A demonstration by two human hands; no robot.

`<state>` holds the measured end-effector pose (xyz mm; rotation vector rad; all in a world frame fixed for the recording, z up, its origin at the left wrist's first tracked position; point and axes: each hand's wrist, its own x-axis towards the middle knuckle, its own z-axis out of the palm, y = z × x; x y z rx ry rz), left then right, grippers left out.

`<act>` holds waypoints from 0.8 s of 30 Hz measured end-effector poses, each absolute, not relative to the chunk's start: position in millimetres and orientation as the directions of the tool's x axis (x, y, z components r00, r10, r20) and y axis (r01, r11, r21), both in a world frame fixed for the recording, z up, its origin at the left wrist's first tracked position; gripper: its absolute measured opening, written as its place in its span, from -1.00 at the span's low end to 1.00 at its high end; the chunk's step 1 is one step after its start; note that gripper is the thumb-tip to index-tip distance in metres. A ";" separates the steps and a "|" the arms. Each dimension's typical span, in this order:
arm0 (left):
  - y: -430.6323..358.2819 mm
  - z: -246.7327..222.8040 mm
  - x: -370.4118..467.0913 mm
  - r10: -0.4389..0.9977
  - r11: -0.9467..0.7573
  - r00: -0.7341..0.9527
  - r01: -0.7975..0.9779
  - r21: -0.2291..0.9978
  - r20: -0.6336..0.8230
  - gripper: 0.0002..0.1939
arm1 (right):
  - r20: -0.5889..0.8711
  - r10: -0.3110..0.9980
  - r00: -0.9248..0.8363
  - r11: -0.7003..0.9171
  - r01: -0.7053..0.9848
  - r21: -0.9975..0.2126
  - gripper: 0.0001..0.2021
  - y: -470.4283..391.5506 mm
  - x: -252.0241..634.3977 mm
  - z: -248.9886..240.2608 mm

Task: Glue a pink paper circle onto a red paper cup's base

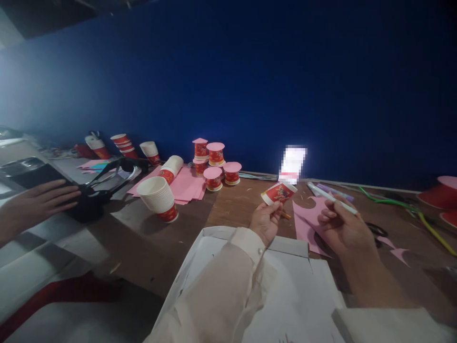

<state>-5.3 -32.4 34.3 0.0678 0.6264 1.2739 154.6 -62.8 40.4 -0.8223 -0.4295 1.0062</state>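
Note:
My left hand (264, 223) is closed on a red printed paper cup (279, 193), which is tilted on its side above the table. In my right hand (349, 231) is a slim white pen (333, 196), pinched between thumb and fingers and pointing up to the left. The pen is apart from the cup. Beneath the right hand lies a pink paper sheet (303, 219) with rounded pieces cut out of it. Dark scissor handles (376, 229) show partly behind that hand.
Cups with pink paper tops (215, 153) stand stacked near the blue wall (228, 85). Left of them are nested paper cups (157, 197) and pink sheets (187, 183). Another person's hand (46, 200) rests on a black object. A white box lid (285, 281) lies below my arms.

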 end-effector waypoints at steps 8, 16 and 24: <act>-36.7 35.1 -9.7 0.893 0.399 0.285 -0.860 0.318 -0.348 -0.85 | 0.054 0.858 0.510 0.291 -0.398 -0.870 -0.58 -61.6 147.6 32.8; -44.9 38.1 -2.2 0.858 0.458 0.336 -0.842 0.285 -0.387 -0.85 | 0.051 0.870 0.490 0.260 -0.369 -0.892 -0.48 -52.3 127.2 26.9; -53.3 38.5 1.9 0.870 0.470 0.369 -0.820 0.326 -0.328 -0.85 | 0.045 0.924 0.380 0.226 -0.446 -0.866 -0.52 -51.2 118.9 29.8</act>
